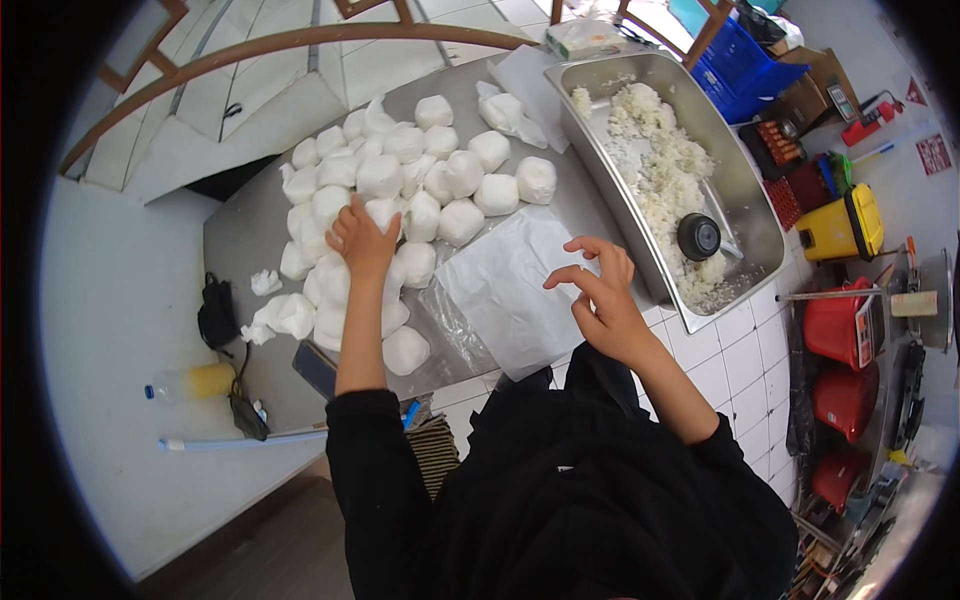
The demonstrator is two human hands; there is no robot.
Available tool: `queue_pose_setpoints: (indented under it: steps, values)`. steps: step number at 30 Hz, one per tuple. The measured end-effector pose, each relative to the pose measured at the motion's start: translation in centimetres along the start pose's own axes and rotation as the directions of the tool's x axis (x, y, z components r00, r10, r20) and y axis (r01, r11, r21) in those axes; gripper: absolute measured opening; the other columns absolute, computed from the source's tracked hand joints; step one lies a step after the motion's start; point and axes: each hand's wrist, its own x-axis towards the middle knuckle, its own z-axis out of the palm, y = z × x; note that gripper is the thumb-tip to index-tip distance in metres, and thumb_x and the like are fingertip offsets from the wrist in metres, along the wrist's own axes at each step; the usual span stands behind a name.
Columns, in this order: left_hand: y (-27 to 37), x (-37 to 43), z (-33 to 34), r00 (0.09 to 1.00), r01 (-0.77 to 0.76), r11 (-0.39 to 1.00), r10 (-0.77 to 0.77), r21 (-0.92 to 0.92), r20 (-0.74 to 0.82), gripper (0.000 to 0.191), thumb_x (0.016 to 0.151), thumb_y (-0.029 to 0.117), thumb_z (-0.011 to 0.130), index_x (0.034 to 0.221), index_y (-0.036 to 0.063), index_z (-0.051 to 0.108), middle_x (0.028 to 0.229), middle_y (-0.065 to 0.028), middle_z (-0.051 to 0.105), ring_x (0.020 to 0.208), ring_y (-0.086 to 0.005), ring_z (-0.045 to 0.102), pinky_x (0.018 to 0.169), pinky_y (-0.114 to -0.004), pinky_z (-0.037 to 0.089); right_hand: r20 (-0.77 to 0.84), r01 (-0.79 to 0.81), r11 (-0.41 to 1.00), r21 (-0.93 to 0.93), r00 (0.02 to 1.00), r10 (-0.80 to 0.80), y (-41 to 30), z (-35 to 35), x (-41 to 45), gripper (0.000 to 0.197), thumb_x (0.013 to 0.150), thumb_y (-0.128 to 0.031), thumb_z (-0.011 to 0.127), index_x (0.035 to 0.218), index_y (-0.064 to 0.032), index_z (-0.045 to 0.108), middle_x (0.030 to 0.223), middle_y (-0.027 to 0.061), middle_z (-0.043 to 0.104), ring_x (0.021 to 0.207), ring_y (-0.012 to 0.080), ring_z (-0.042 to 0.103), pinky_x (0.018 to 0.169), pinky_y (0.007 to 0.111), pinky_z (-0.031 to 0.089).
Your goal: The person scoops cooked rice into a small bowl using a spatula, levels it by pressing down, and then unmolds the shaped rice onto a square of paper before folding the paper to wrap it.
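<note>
My left hand (364,244) reaches over a pile of white paper-wrapped bundles (379,176), fingers spread and touching or just above those in the middle. Whether it presses on one is hard to tell. My right hand (607,304) hovers with curled, parted fingers over a stack of white wrapping paper (517,289), holding nothing. Clear plastic (454,326) shows along the left edge of the paper. To the right stands a deep stainless steel pan (611,184) with loose cooked rice (660,161) inside. A black round cup (698,236) sits on the rice.
The grey table (247,217) also bears a phone (315,367), a black pouch (216,311), crumpled paper (266,283) and a bottle of yellow liquid (195,381). A brown metal rail (300,43) curves behind. Red tubs (840,322) and a yellow bin (840,221) stand right.
</note>
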Motion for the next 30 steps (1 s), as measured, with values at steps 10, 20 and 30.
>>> queue_pose_setpoints:
  steps: [10,20,30]
  values:
    - [19.0,-11.4,-11.1,0.743,-0.54,0.483,0.658,-0.689,-0.122,0.035,0.08,0.023,0.06,0.115,0.0248,0.062,0.131,-0.0034,0.043,0.115,-0.0259,0.031,0.1,-0.05,0.011,-0.011,0.0,0.967,-0.256,1.0,-0.003,3.5,-4.8,-2.2,0.033,0.062,0.002,0.056,0.087,-0.0178,0.062,0.117,0.0103,0.047,0.111,0.0298,0.041,0.094,0.044,0.026]
    - [37.6,-12.5,-4.7,0.699,-0.539,0.513,0.715,-0.668,-0.014,0.066,0.072,0.03,0.067,0.13,0.0104,0.044,0.13,-0.0153,0.038,0.114,-0.0329,0.034,0.099,-0.046,0.022,0.034,-0.251,0.859,-0.446,0.954,0.297,21.8,-16.5,-6.3,0.066,0.065,-0.005,0.061,0.128,-0.0176,0.045,0.124,0.0183,0.044,0.117,0.036,0.04,0.095,0.042,0.038]
    - [43.9,-10.6,-0.5,0.517,-0.749,0.521,0.846,-0.41,0.131,0.086,0.06,0.029,0.077,0.135,0.0101,0.038,0.114,-0.0159,0.043,0.106,-0.0335,0.043,0.1,-0.048,0.028,0.37,-0.27,0.811,-0.519,0.784,0.498,30.9,-15.8,-5.6,0.018,0.073,-0.012,0.06,0.09,-0.0074,0.065,0.088,0.0112,0.06,0.091,0.0286,0.059,0.076,0.04,0.05]
